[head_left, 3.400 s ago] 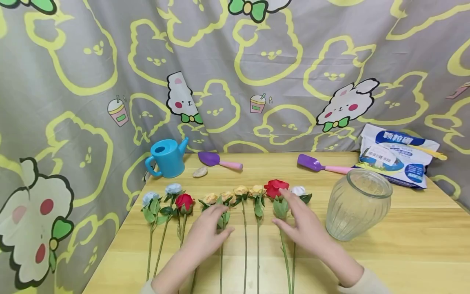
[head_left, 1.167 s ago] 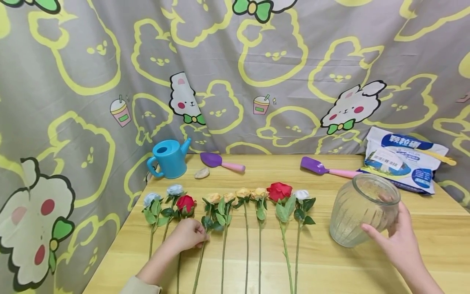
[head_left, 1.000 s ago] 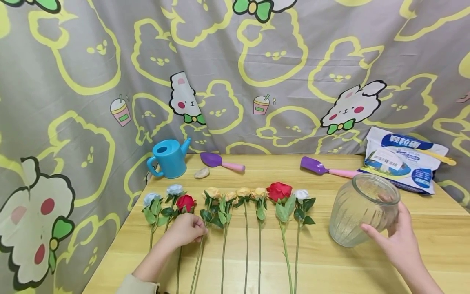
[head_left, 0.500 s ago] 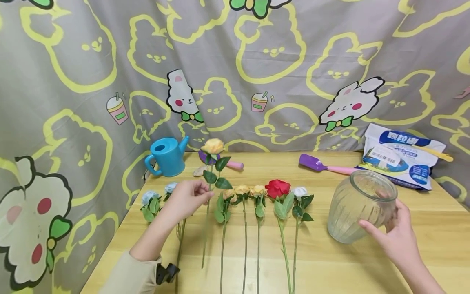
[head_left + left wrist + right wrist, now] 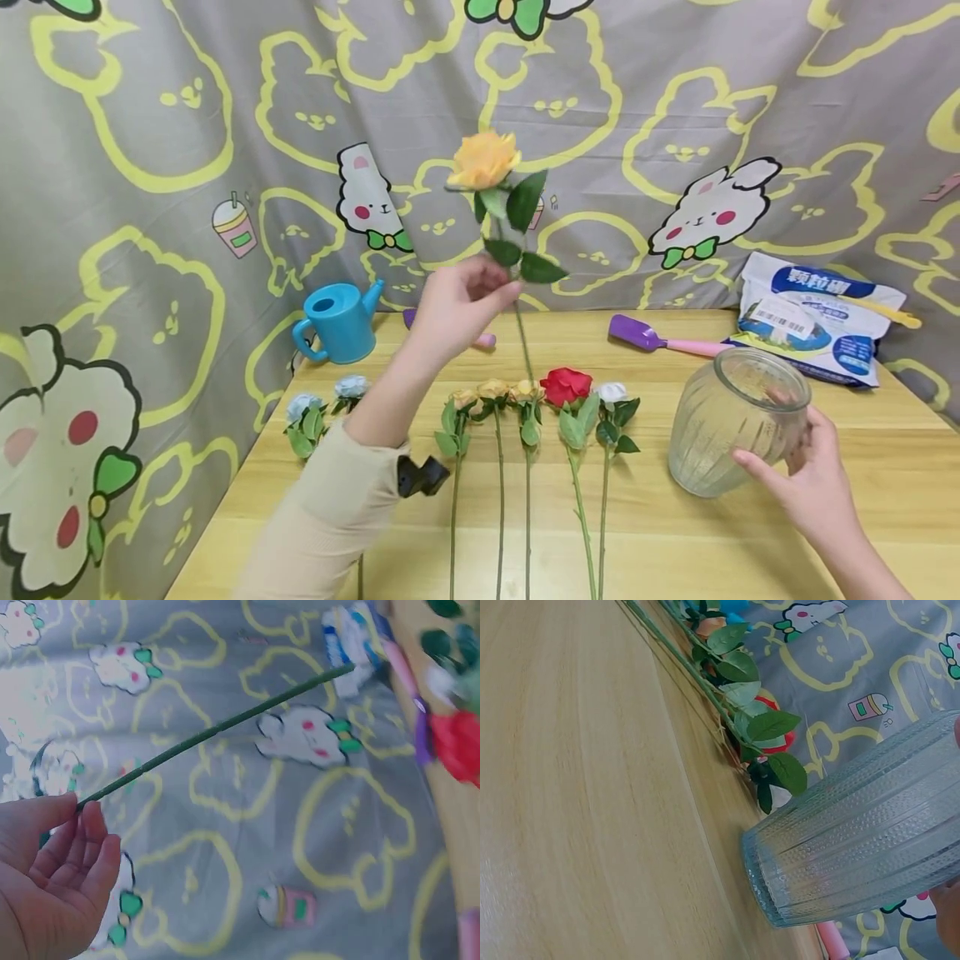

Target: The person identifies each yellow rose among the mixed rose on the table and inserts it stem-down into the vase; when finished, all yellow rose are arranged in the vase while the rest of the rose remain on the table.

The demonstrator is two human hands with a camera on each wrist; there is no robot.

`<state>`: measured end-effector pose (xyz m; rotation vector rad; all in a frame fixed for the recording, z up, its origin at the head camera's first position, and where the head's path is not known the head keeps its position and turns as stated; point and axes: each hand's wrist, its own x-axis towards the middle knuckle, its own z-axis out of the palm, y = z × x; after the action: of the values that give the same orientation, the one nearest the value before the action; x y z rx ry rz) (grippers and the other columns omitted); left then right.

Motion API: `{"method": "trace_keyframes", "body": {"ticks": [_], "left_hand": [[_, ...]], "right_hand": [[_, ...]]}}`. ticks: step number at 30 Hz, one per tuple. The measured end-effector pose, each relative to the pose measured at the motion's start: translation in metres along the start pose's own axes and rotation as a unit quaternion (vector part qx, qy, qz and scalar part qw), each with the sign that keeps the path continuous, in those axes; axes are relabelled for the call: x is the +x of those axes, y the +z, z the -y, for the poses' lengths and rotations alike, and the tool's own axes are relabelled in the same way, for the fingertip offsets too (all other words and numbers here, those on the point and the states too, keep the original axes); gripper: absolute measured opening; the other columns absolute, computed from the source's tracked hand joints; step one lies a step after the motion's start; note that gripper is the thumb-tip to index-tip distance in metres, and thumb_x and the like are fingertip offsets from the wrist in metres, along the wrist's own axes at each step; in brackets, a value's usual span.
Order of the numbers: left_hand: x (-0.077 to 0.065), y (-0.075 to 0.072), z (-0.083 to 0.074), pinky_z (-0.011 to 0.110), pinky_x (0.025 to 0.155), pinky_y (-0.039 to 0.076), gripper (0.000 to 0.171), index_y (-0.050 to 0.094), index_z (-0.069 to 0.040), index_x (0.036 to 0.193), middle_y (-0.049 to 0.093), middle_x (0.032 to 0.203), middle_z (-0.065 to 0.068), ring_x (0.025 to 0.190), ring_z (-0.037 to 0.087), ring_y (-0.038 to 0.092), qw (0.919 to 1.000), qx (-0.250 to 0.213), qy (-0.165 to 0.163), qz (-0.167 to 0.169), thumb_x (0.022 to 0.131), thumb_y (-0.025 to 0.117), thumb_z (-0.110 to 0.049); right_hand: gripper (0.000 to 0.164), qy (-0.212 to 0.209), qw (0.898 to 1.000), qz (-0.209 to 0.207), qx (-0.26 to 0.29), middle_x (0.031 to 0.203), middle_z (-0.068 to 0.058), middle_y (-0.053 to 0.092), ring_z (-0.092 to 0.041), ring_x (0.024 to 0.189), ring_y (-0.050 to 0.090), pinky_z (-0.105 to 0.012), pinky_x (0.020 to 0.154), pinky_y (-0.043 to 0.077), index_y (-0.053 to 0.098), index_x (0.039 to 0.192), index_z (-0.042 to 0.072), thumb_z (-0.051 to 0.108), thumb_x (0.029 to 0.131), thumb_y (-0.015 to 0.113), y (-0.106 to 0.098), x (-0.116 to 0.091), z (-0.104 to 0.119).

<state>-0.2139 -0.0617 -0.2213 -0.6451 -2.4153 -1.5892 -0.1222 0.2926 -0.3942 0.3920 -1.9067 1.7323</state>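
Note:
High over the table, my left hand (image 5: 461, 304) pinches a yellow rose (image 5: 484, 160) by its stem just below the leaves, bloom up. In the left wrist view the stem's bare lower part slants away from thumb and fingertips. My right hand (image 5: 810, 475) grips the side of a ribbed glass vase (image 5: 727, 446), thumb in front; the right wrist view shows its base (image 5: 761, 881) at the tabletop. Between the hands lie more yellow roses (image 5: 492, 388), a red rose (image 5: 566, 386) and a white rose (image 5: 611, 392). Blue roses (image 5: 303, 408) lie left, partly behind my left sleeve.
At the back stand a blue watering can (image 5: 341, 325) and, behind my left hand, a mostly hidden purple trowel (image 5: 486, 341). A purple spade (image 5: 637, 332) with a pink handle and a white-and-blue bag (image 5: 821, 317) lie behind the vase. A patterned curtain (image 5: 570, 67) hangs behind the table.
My right hand has come to the vase and grips it. My left hand has picked up a yellow rose from the row and raised it up and to the right.

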Motion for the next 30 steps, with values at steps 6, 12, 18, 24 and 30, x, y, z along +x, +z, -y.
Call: {"method": "trace_keyframes", "body": {"ticks": [6, 12, 18, 24, 30], "left_hand": [[0.023, 0.033, -0.031, 0.021, 0.064, 0.051, 0.017, 0.060, -0.001, 0.086, 0.065, 0.080, 0.007, 0.071, 0.012, 0.063, 0.9949, -0.050, 0.087, -0.008, 0.083, 0.065, -0.017], [0.039, 0.072, -0.059, 0.015, 0.066, 0.049, 0.018, 0.059, -0.001, 0.089, 0.066, 0.083, 0.006, 0.072, 0.004, 0.062, 0.9911, -0.096, 0.089, 0.020, 0.083, 0.066, -0.016], [0.048, 0.108, -0.072, 0.010, 0.061, 0.046, 0.016, 0.060, -0.006, 0.087, 0.066, 0.077, -0.003, 0.067, -0.004, 0.058, 0.9919, -0.074, 0.096, 0.038, 0.083, 0.066, -0.020], [0.050, 0.137, -0.062, 0.008, 0.059, 0.044, 0.013, 0.062, -0.011, 0.082, 0.062, 0.072, -0.009, 0.063, -0.008, 0.055, 0.9912, -0.045, 0.109, 0.059, 0.083, 0.066, -0.022], [0.049, 0.165, -0.040, 0.005, 0.060, 0.041, 0.012, 0.062, -0.013, 0.081, 0.060, 0.071, -0.011, 0.063, -0.009, 0.052, 0.9899, -0.006, 0.101, 0.100, 0.083, 0.066, -0.024]], "right_hand": [[0.085, -0.013, 1.000, 0.002, 0.012, 0.130, -0.007, 0.040, -0.009, 0.117, 0.040, -0.011, 0.094, 0.031, 0.026, 0.134, -0.001, -0.034, 0.061, 0.056, 0.001, 0.002, 0.001], [0.086, -0.009, 1.000, 0.001, 0.019, 0.131, -0.004, 0.040, -0.008, 0.119, 0.039, -0.011, 0.096, 0.029, 0.027, 0.133, 0.002, -0.034, 0.061, 0.056, 0.002, 0.001, 0.001], [0.085, -0.011, 1.000, 0.007, 0.022, 0.131, -0.006, 0.040, -0.009, 0.120, 0.038, -0.011, 0.096, 0.029, 0.027, 0.134, 0.000, -0.035, 0.061, 0.055, 0.001, 0.000, 0.001], [0.084, -0.016, 1.000, 0.005, 0.007, 0.130, -0.007, 0.040, -0.008, 0.118, 0.040, -0.010, 0.094, 0.031, 0.027, 0.134, -0.002, -0.034, 0.061, 0.056, 0.001, 0.000, 0.000], [0.086, -0.020, 1.000, 0.005, 0.003, 0.132, -0.008, 0.039, -0.007, 0.119, 0.039, -0.011, 0.094, 0.031, 0.024, 0.134, -0.003, -0.034, 0.061, 0.056, 0.004, -0.001, 0.001]]}}
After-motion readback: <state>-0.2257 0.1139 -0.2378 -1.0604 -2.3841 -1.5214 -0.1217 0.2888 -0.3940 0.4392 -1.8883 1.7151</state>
